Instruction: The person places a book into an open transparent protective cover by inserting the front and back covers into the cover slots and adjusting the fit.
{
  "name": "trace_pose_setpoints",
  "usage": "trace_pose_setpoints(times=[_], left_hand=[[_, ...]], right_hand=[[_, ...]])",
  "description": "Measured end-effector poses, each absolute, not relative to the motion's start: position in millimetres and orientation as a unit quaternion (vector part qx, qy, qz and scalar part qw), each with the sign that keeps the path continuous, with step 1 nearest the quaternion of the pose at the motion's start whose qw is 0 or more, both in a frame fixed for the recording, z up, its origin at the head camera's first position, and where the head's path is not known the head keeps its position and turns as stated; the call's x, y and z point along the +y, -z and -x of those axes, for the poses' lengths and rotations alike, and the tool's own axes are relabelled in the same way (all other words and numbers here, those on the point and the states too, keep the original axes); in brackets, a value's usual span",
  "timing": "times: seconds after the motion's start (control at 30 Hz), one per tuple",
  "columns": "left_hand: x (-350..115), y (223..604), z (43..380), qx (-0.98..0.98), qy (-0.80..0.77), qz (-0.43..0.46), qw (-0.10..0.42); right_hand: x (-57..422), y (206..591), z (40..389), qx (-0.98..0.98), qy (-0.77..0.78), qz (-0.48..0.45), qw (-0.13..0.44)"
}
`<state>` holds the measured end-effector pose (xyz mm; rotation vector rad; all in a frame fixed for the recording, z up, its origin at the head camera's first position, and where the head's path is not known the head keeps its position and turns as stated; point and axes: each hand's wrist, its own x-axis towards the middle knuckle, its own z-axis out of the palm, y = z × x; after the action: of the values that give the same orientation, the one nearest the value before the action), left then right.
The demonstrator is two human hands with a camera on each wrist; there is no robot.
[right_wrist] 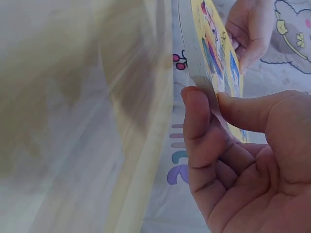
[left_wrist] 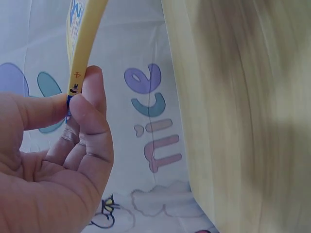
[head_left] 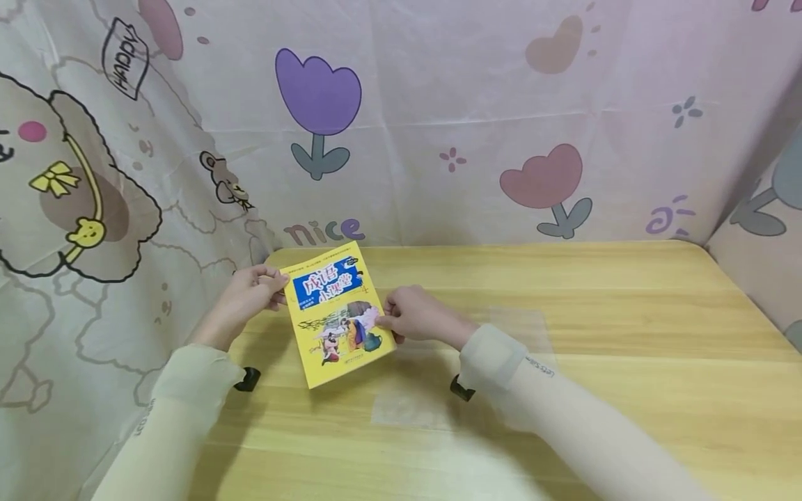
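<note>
A thin yellow paperback book (head_left: 335,316) with a blue title panel and a drawing of figures on its cover is held tilted above the table, cover up. My left hand (head_left: 250,296) pinches its upper left edge between thumb and fingers; the left wrist view shows the spine (left_wrist: 80,53) in that grip. On the opposite side, my right hand (head_left: 422,316) pinches the lower right edge, thumb on the cover and fingers beneath. In the right wrist view the page edges (right_wrist: 192,43) show beside the fingertips (right_wrist: 197,99).
A clear plastic sheet or bag (head_left: 413,403) lies flat on the wood-grain table (head_left: 626,334), partly under the right forearm. Behind and to the left hangs a printed curtain (head_left: 426,90) with tulips and cartoon animals, meeting the table's edges.
</note>
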<state>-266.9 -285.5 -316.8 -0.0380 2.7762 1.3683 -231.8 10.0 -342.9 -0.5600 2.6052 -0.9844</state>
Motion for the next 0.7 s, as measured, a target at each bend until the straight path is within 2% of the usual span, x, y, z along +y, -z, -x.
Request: trace_pose_setpoints(times=[0.4, 0.7], left_hand=[[-242.7, 310.9, 278.9, 0.905, -0.424, -0.023, 0.032], [-206.1, 315.1, 289.7, 0.897, -0.436, -0.026, 0.059]], right_hand=[[51.7, 342.8, 223.6, 0.894, 0.373, 0.194, 0.158], [84.5, 345.2, 215.8, 0.881, 0.401, 0.179, 0.176]])
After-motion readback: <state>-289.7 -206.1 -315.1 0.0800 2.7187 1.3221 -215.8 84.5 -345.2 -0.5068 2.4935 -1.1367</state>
